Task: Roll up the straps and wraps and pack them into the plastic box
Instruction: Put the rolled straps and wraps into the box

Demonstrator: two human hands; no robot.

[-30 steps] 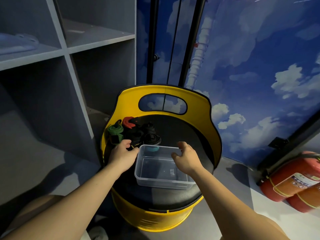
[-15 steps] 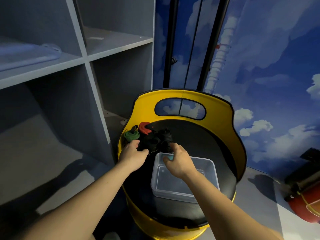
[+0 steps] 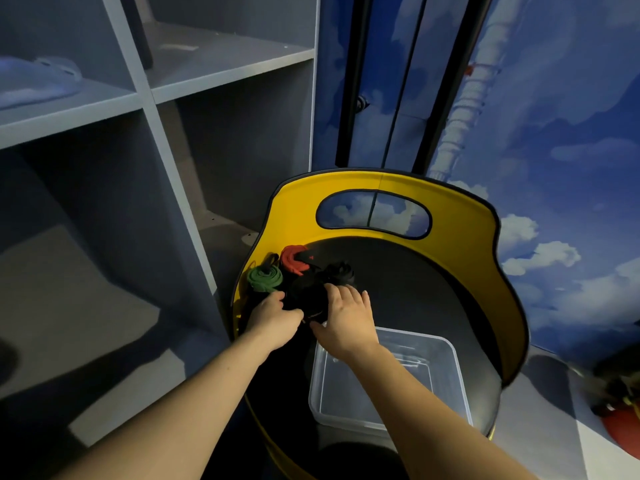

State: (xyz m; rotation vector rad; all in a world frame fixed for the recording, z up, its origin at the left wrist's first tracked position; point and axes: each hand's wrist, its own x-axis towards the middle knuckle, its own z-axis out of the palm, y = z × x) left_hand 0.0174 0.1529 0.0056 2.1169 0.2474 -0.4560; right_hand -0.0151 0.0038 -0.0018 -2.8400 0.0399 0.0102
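Nearest the camera, the clear plastic box point(image 3: 388, 386) sits on the black seat point(image 3: 433, 289) of a yellow barrel-shaped chair point(image 3: 460, 244), its open top facing up and nothing visible inside it; the right forearm crosses over its near-left corner. Just beyond the box's far-left corner lie both hands, close together. The left hand point(image 3: 275, 318) has its fingers curled down toward the left edge of a dark roll point(image 3: 308, 292), and it seems to be gripping that roll, though the dim light and the black fabric hide the contact. The right hand point(image 3: 346, 317) lies palm down with fingers fairly straight and slightly spread, its fingertips resting on the right side of the same dark roll; whether it holds anything underneath I cannot tell. So the roll sits between the two hands, directly ahead of the fingers and touching them, with the box behind the wrists, toward the person and to the right. I judge the coming move to be a lift and a pull back toward the right, over the box rim. Further off, the green roll point(image 3: 265, 277) lies just beyond the left hand, the red roll point(image 3: 293, 258) behind it near the chair back, and another black roll point(image 3: 341, 271) just past the right fingertips. These stand on end, their spirals facing up, bunched at the seat's far-left edge.
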